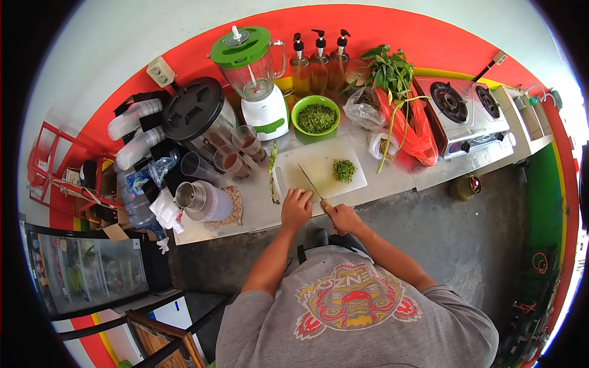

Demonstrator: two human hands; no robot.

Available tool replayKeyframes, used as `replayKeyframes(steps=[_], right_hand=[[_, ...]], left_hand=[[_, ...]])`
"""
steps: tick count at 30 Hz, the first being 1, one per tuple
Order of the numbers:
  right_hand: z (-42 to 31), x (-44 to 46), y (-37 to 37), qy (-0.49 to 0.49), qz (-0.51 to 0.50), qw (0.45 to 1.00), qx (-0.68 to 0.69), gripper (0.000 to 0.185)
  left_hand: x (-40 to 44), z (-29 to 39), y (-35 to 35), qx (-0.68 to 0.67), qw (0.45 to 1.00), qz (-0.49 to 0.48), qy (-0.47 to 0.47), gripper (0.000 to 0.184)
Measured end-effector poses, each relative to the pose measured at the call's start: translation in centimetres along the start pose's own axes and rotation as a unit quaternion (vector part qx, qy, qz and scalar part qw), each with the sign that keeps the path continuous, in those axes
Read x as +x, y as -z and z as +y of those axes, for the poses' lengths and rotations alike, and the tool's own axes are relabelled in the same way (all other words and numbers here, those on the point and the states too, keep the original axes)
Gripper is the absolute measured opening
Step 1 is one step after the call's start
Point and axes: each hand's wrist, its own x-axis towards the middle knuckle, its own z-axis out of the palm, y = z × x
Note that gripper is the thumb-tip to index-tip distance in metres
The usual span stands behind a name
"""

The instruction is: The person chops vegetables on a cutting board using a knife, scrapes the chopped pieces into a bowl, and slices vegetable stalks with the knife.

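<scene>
My right hand (343, 219) is wrapped round the handle of a knife (311, 184), whose blade points up and left over the white cutting board (353, 148). At the board's lower left edge is my left hand (297, 208), its fingers curled together; what they hold, if anything, is too small to tell. Chopped greens (344, 170) lie in a small heap on the right half of the board. Just above the board stands a green bowl (316, 136) of chopped greens. A few long green pods (272, 175) lie left of the board.
A blender (265, 113), pump bottles (319, 73) and leafy greens (391, 73) on a red bag (423, 135) line the back. A gas stove (469, 116) is at the right. Cups (232, 161), a metal cup (191, 196) and a lidded container (193, 109) stand at the left.
</scene>
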Motion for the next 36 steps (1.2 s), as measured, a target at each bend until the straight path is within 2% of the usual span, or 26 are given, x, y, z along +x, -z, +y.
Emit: replayKeyframes(steps=[3, 5, 7, 10, 12, 13, 14, 16, 22, 24, 25, 26, 28, 30, 34, 36], right_hand=[[-0.2, -0.1, 0.1, -0.025, -0.002, 1.000, 0.016, 0.059], [1.7, -0.2, -1.6, 0.018, 0.036, 0.999, -0.006, 0.060], [3.6, 0.9, -2.5, 0.195, 0.140, 0.963, -0.118, 0.059], [2.2, 1.6, -1.1, 0.161, 0.082, 0.976, -0.118, 0.059], [-0.1, 0.1, 0.2, -0.015, -0.001, 1.000, 0.002, 0.059], [1.4, 0.9, -0.8, -0.014, 0.001, 1.000, 0.004, 0.059], [3.6, 1.8, -2.4, 0.042, 0.065, 0.997, -0.022, 0.060], [4.3, 2.1, -3.1, 0.095, 0.128, 0.986, -0.048, 0.060], [0.8, 0.2, -0.6, 0.119, 0.029, 0.988, -0.097, 0.058], [0.1, -1.7, -0.8, -0.025, 0.015, 1.000, 0.003, 0.057], [1.2, -1.0, -1.5, -0.025, 0.015, 1.000, 0.000, 0.057], [3.5, 0.9, -2.8, 0.046, 0.072, 0.995, -0.053, 0.056], [2.9, 0.9, -2.1, 0.115, 0.125, 0.979, -0.109, 0.055], [0.7, 0.6, -0.2, 0.044, -0.020, 0.997, -0.064, 0.052], [2.6, 0.6, -2.2, 0.036, 0.026, 0.999, 0.005, 0.054], [3.4, 1.3, -3.0, 0.077, 0.092, 0.989, -0.083, 0.056]], left_hand=[[0.0, -0.3, -0.2, 0.003, 1.000, 0.010, -0.012, 0.025], [0.1, -0.5, -0.4, 0.002, 1.000, 0.027, -0.006, 0.025], [0.1, -0.5, -0.3, -0.007, 1.000, 0.021, -0.015, 0.024], [0.1, -0.3, -0.2, -0.016, 1.000, 0.026, -0.009, 0.019], [0.2, -0.4, -0.1, -0.018, 0.999, 0.022, -0.015, 0.017], [0.2, -0.4, -0.3, -0.016, 0.999, 0.027, -0.009, 0.016], [0.2, -0.5, -0.4, -0.014, 0.999, 0.033, -0.002, 0.016], [0.2, -0.4, -0.2, -0.012, 1.000, 0.029, -0.003, 0.016], [0.1, -0.1, 0.1, -0.010, 1.000, 0.021, 0.001, 0.017], [0.1, -0.2, 0.0, -0.013, 1.000, 0.028, 0.001, 0.017], [0.1, -0.2, -0.1, -0.011, 0.999, 0.030, 0.003, 0.018], [-0.1, -0.1, -0.2, -0.010, 0.999, 0.032, 0.006, 0.018], [0.0, -0.3, -0.2, -0.015, 0.999, 0.032, 0.002, 0.018], [-0.2, -0.3, -0.1, -0.016, 0.999, 0.028, -0.005, 0.019], [0.1, -0.5, -0.1, -0.024, 0.999, 0.030, 0.003, 0.018], [0.1, -0.2, -0.2, -0.029, 0.999, 0.034, 0.017, 0.018]])
